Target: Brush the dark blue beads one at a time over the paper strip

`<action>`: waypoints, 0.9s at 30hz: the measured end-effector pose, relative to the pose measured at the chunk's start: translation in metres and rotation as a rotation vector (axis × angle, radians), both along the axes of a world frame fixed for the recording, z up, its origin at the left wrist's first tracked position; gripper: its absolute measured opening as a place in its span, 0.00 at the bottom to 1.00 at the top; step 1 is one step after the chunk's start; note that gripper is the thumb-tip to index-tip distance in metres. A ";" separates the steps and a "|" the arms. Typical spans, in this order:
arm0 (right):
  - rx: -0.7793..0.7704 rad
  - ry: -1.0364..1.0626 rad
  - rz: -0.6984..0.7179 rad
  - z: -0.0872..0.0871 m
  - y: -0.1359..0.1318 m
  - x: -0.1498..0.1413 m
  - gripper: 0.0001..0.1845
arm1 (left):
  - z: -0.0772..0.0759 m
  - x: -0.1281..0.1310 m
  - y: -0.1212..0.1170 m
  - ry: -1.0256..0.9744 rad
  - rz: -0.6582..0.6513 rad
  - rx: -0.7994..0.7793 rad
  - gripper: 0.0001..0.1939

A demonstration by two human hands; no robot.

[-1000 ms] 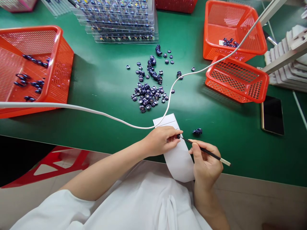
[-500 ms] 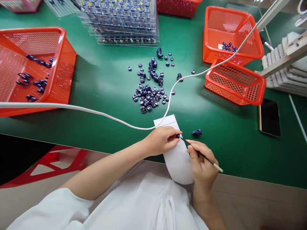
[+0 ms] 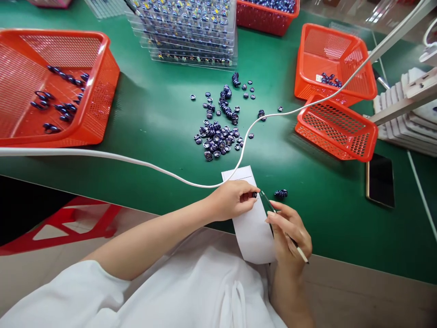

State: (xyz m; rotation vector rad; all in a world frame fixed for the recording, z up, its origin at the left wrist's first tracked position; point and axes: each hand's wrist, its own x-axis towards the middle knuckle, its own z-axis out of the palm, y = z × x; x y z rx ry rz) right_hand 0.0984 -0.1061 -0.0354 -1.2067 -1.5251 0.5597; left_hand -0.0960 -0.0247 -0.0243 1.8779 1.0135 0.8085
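Pinched between the thumb and fingers of my left hand is a small dark, shiny bead. That hand rests over a white paper slip with a printed line near its top. My right hand grips a fine brush, a slim dark stick with a pale rear end. Its tip lies just right of the left fingertips, apart from the bead. A short row of dark beads lies beyond the right hand. Farther off is a loose pile of beads, some domed side up, some showing hollow backs.
A white cable runs across the green table. Orange baskets stand left and right, with a smaller basket in front. Stacked clear trays hold rows of beads. A phone lies at right.
The brush tip has come away from the bead, and the brush now points more steeply in my right hand. My left hand keeps its pinch. The whole view has shifted slightly.
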 end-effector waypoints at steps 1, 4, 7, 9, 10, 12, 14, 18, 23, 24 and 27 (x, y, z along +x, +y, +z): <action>0.012 0.034 -0.018 0.000 0.001 -0.001 0.16 | 0.000 0.000 0.000 -0.001 0.000 -0.001 0.13; -0.008 0.114 -0.061 0.001 0.002 -0.003 0.16 | -0.001 0.000 0.000 -0.006 0.006 0.009 0.13; -0.095 0.075 -0.093 0.001 0.001 -0.004 0.15 | -0.003 0.000 -0.001 -0.002 0.003 0.032 0.13; -0.127 0.031 -0.110 0.001 0.000 -0.004 0.14 | -0.004 0.000 -0.001 0.011 -0.007 0.045 0.13; -0.134 0.018 -0.117 0.001 -0.001 -0.004 0.14 | -0.004 0.000 -0.002 0.018 -0.011 0.049 0.13; -0.142 0.001 -0.131 0.001 -0.001 -0.004 0.14 | -0.004 0.000 -0.002 0.028 -0.014 0.057 0.13; -0.144 -0.009 -0.145 0.001 -0.001 -0.004 0.13 | -0.004 0.001 -0.002 0.032 -0.011 0.064 0.13; -0.135 -0.024 -0.170 0.002 0.001 -0.006 0.12 | -0.004 0.001 -0.002 0.029 0.000 0.073 0.13; -0.171 0.030 -0.161 0.004 0.001 -0.006 0.10 | -0.003 0.002 -0.002 0.012 -0.001 0.058 0.13; -0.178 0.042 -0.160 0.004 0.001 -0.006 0.09 | -0.003 0.002 -0.002 0.010 0.000 0.058 0.13; -0.184 0.034 -0.167 0.005 0.001 -0.006 0.09 | -0.003 0.001 -0.002 0.015 -0.017 0.062 0.13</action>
